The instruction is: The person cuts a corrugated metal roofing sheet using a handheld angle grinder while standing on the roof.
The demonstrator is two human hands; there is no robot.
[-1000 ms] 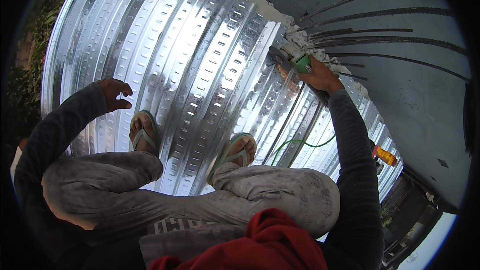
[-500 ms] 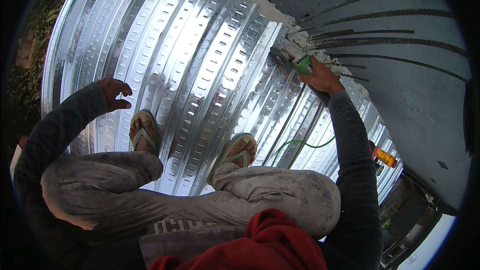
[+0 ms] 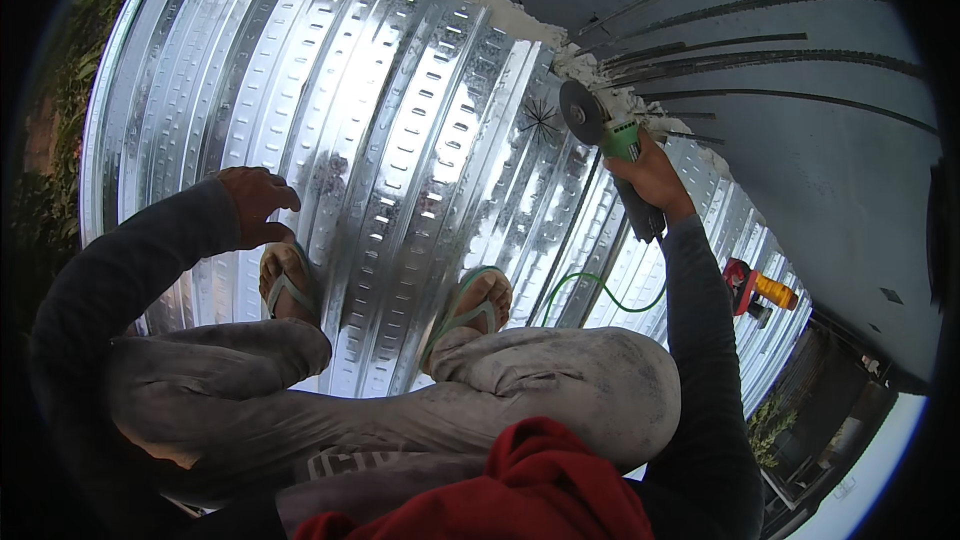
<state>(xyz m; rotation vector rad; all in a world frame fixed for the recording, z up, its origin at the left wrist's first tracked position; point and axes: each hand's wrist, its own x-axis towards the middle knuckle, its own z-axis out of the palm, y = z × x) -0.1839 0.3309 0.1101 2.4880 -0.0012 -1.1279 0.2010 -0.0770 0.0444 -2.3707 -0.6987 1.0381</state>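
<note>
My right hand (image 3: pixel 655 175) is wrapped round the green and dark body of an angle grinder (image 3: pixel 624 143). Its dark cutting disc (image 3: pixel 582 113) is tilted and faces partly toward me, close to the broken wall edge. Under it lies ribbed, shiny metal decking (image 3: pixel 400 130), with a dark star-shaped mark (image 3: pixel 541 118) just left of the disc. My left hand (image 3: pixel 258 206) holds nothing, its fingers loosely curled and apart, above the decking by my left foot (image 3: pixel 287 278). A green cord (image 3: pixel 610 292) curves over the ribs below the grinder.
Several rusty steel bars (image 3: pixel 770 58) stick out along the grey wall (image 3: pixel 810 160) on the right. A red tool with an orange handle (image 3: pixel 757 289) lies on the decking beyond my right forearm. My right foot (image 3: pixel 482 300) stands in a flip-flop. Plants (image 3: pixel 62 155) grow past the left edge.
The grinder has turned, so its disc face now shows and sits a little farther right. My left hand has moved slightly right and down.
</note>
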